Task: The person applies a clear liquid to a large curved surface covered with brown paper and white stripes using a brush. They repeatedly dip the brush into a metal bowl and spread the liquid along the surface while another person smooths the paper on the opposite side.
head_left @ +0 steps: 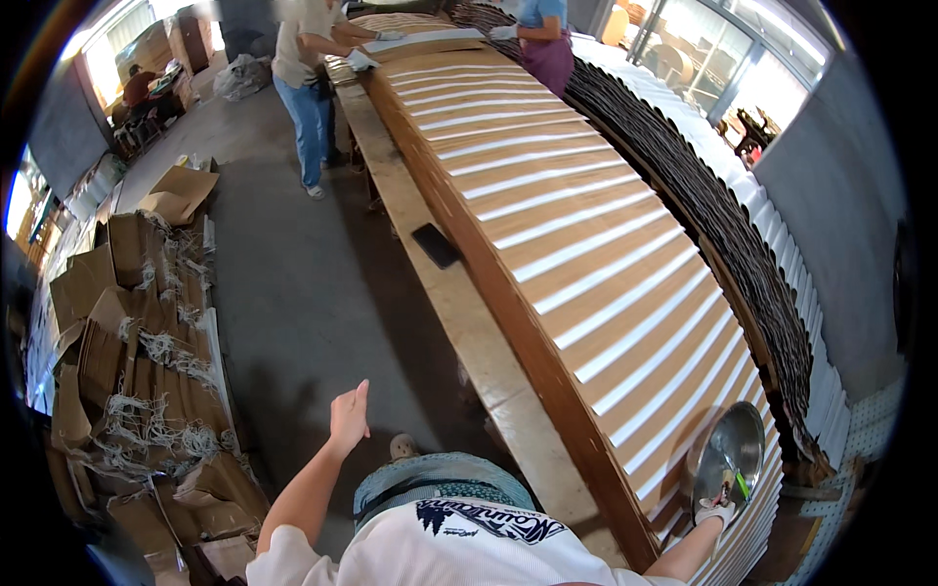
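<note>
Our left hand, empty and partly curled, hangs above the floor; our gloved right hand meets a metal bowl over white-striped brown sheets, its grip unclear to us.

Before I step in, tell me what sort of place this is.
Likely a factory or workshop: a long workbench bearing rows of brown and white strips, co-workers in gloves near its far end, and piled cardboard with tangled white string.
</note>
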`<state>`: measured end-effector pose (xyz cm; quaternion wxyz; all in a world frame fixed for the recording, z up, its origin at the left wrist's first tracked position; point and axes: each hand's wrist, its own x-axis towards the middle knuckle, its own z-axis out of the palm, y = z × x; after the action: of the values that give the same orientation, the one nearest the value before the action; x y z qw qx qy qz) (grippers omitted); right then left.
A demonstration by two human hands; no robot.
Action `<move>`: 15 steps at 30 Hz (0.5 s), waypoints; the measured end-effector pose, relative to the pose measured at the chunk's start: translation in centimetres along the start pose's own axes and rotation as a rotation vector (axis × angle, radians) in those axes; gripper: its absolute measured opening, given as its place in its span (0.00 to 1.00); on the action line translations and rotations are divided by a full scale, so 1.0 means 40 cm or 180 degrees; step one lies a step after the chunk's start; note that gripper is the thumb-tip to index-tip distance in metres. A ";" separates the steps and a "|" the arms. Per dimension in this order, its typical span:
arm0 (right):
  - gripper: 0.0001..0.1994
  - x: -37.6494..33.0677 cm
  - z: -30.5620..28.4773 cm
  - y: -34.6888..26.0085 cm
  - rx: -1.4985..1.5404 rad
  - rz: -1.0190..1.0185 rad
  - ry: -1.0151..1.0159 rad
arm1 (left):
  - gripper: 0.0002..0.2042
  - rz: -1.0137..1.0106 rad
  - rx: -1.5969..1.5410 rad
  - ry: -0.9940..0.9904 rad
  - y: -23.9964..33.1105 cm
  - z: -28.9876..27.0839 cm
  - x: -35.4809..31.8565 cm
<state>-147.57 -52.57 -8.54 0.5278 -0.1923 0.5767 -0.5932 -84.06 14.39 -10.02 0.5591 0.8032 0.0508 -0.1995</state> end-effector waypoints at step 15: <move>0.09 -0.658 1.374 0.541 -0.0628 0.0253 -0.2564 | 0.23 0.0209 -0.0688 0.0991 -0.051 -0.429 0.437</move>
<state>-83.12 -51.91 -3.37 0.7128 -0.4362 0.3852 -0.3916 -64.17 28.42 -13.33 0.6337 0.7608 0.1315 -0.0479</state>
